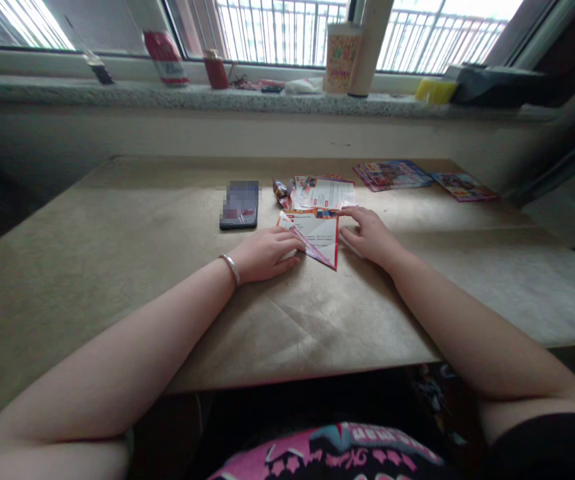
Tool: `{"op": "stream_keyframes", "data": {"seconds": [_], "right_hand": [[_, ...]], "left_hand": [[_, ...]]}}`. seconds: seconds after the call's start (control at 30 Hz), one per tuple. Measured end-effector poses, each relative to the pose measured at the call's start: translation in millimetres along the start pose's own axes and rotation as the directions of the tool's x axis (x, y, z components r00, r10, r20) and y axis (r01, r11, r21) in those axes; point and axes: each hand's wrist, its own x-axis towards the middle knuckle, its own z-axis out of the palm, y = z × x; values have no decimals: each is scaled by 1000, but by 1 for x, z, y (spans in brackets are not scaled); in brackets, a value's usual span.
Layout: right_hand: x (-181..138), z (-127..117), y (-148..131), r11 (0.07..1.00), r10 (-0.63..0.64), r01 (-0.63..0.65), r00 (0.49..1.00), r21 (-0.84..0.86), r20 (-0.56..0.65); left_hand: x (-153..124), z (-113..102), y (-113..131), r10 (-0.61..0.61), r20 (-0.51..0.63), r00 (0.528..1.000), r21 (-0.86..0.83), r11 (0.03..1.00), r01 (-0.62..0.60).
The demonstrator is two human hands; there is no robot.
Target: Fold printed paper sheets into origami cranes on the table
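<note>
Two hands [266,255] [371,235], one phone [240,205]

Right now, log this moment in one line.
left hand: on folded printed paper; right hand: at paper's right edge; smartphone: left of paper

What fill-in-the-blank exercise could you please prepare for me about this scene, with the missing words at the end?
1. The left hand rests on the folded paper, and the ____ hand is at its other side.
2. The silver bracelet is on the ____ arm.
3. Of the phone and the can, the ____ stands on the windowsill.

Missing words: right; left; can.
</note>
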Motion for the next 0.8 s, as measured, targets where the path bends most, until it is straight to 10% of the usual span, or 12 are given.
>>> {"op": "stream_keyframes", "data": {"seconds": [0.8], "right_hand": [[-1, -11, -14, 1000, -26, 25, 999, 13, 24]], "left_hand": [[-3, 2, -4, -121, -62, 991, 176, 976, 131]]}}
